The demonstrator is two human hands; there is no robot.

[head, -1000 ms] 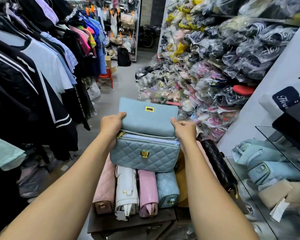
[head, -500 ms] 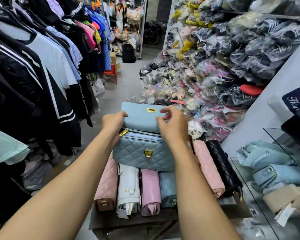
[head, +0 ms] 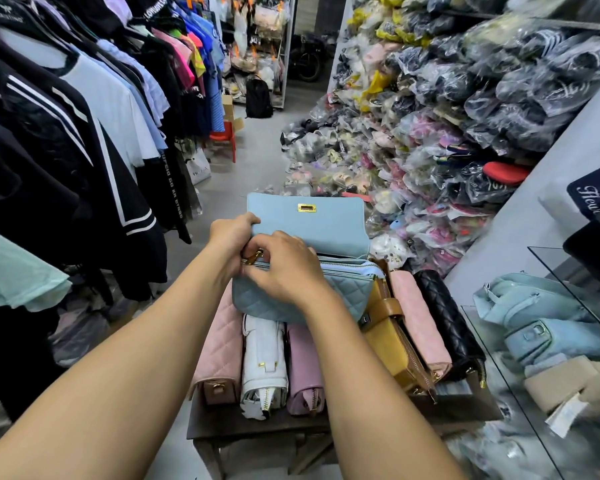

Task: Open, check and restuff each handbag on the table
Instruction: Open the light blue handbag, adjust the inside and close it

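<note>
Currently the blue handbag [head: 342, 293] is held upon the row of other handbags [head: 264, 355] near the far edge of the table [head: 222, 427], its flap [head: 312, 226] lifted. Its left end is gripped by the left hand [head: 231, 237], and the zip pull [head: 254, 256] is pinched by the right hand [head: 286, 270]. Checking and restuffing seem not yet done.
</note>
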